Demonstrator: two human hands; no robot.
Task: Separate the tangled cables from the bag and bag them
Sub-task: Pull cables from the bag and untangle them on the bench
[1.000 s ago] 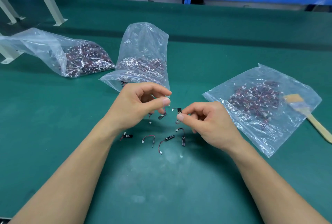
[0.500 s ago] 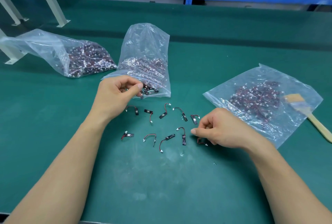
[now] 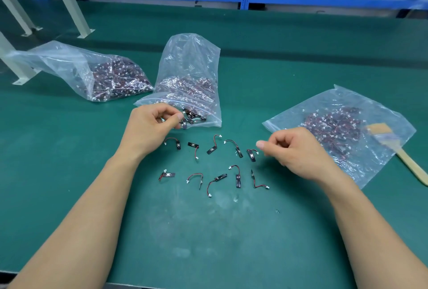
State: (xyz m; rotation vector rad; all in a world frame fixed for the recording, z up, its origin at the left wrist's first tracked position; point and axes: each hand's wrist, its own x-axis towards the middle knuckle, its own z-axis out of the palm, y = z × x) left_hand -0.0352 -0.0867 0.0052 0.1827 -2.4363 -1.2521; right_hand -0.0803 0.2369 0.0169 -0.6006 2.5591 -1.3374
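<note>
Spreading under everything is a green bench mat (image 3: 231,237). Three clear plastic bags lie on it, each holding a mass of small red-wired cables: one far left (image 3: 58,61), one in the middle (image 3: 190,57) with its mouth toward the person, one flat at the right (image 3: 324,101). The left hand (image 3: 150,126) sits at the middle bag's mouth, fingers curled, thumb against a spilling cluster of cables (image 3: 192,117); whether it grasps one I cannot tell. The right hand (image 3: 298,149) hovers above the mat, fingers clenched, nothing visible in them. A wooden-handled brush (image 3: 407,161) lies beside the right bag. Separated cables (image 3: 212,150) lie in two rough rows between the hands.
</note>
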